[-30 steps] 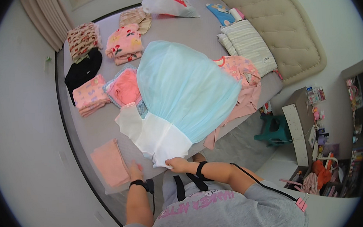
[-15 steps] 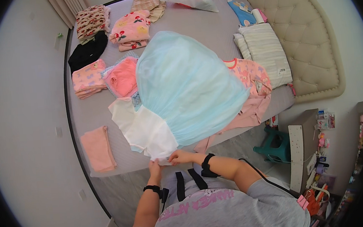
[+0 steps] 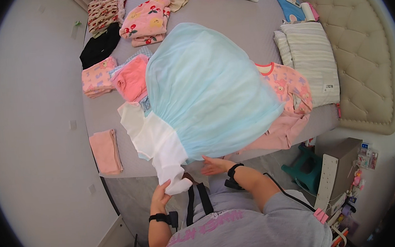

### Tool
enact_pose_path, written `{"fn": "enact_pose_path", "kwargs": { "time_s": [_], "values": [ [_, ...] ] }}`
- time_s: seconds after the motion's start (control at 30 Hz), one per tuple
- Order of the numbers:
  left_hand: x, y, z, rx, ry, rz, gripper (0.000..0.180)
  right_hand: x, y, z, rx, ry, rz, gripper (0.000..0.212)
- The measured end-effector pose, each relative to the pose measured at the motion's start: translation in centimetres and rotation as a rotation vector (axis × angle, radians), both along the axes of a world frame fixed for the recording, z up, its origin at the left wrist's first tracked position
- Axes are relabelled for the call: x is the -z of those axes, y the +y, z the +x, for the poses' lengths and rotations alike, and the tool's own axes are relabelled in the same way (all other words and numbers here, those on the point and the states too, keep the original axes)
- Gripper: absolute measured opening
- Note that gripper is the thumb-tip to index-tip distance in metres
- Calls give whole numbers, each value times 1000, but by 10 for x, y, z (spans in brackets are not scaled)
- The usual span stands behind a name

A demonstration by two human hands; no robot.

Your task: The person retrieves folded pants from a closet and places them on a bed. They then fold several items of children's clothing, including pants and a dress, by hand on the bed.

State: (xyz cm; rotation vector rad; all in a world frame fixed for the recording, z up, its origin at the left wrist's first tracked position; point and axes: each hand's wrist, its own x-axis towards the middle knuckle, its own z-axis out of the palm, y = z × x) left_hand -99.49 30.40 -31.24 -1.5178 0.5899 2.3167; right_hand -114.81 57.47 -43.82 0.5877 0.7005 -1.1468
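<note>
A dress [image 3: 204, 90] with a white top and a wide, sheer pale-blue skirt lies spread across the bed. One white sleeve hangs over the bed's near edge, and my left hand [image 3: 159, 194] is closed on it, thumb on top. Just to the right, my right hand [image 3: 215, 165] is open with fingers stretched out beside the skirt's near edge, holding nothing. Under the skirt's right side lie a pink patterned top [image 3: 292, 86] and plain pink pants [image 3: 279, 133], both partly covered.
Folded clothes line the bed's left side: a pink piece [image 3: 106, 152], a patterned stack [image 3: 97, 80], a black garment [image 3: 101, 48] and a cherry-print bundle [image 3: 146, 18]. A striped pillow [image 3: 310, 59] rests by the tufted headboard [image 3: 358, 41]. A green stool [image 3: 305, 166] stands right.
My right hand has let go of the dress's sleeve area and moved right, opening out. My left hand has drawn the sleeve slightly left and nearer. The view has shifted a little.
</note>
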Motion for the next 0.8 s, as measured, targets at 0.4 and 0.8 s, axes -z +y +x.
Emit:
{"fn": "enact_pose_path", "kwargs": {
  "time_s": [0.4,0.8],
  "values": [
    [15,-4,21,-384,8,-221,38,44,44,-58,1328,69,449,43],
    [0,-26,-12,288,183,-173,40,4,137,-214,800,1077,1007,50]
  ]
}}
